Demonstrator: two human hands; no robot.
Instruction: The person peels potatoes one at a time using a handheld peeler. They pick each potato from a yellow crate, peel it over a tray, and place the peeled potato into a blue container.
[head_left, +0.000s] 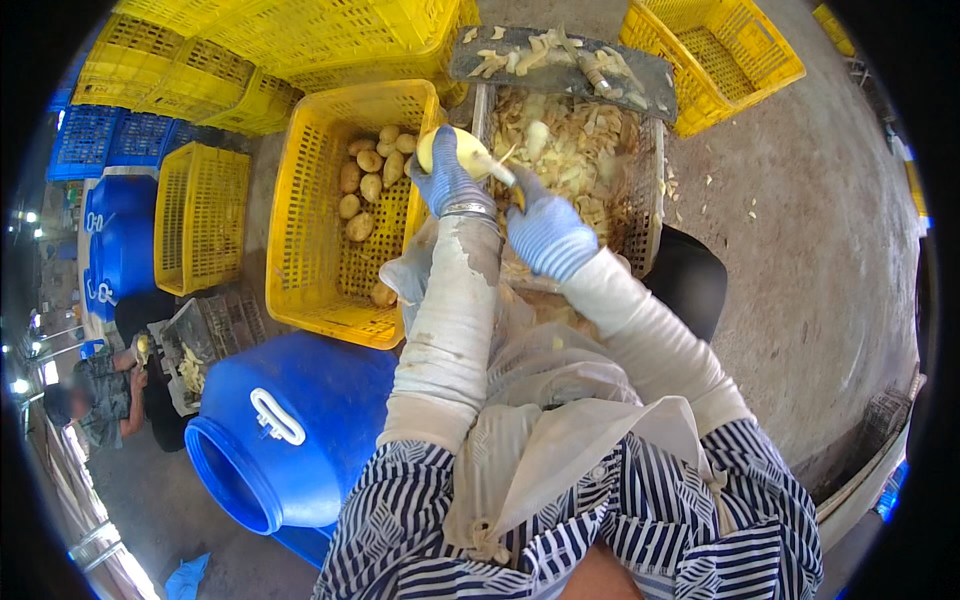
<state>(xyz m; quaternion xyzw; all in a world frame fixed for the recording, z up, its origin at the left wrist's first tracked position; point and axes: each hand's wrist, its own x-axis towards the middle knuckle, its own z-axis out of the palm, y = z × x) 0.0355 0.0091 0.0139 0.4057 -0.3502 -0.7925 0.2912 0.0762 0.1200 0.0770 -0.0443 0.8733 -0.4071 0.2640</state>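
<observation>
My left hand (448, 176), in a blue striped glove, grips a large pale-yellow potato (471, 154) with its skin largely off. In my gloved right hand (551, 231) is a small peeling tool (504, 175) with a yellow part, its end against the potato's right side. A thin strip of peel (508, 154) sticks up there. Beneath my hands, a crate (654, 225) holds a heap of peelings (581, 161). Left of my left hand, a yellow plastic crate (296, 202) contains several unpeeled potatoes (360, 226).
Across the peelings crate's far end lies a dark board (480, 66) with scraps and a knife (592, 75). Another yellow crate (720, 56) stands far right. Stacked yellow crates (247, 56) rise behind. A blue barrel (300, 420) is near left; beyond it sits another person (105, 397).
</observation>
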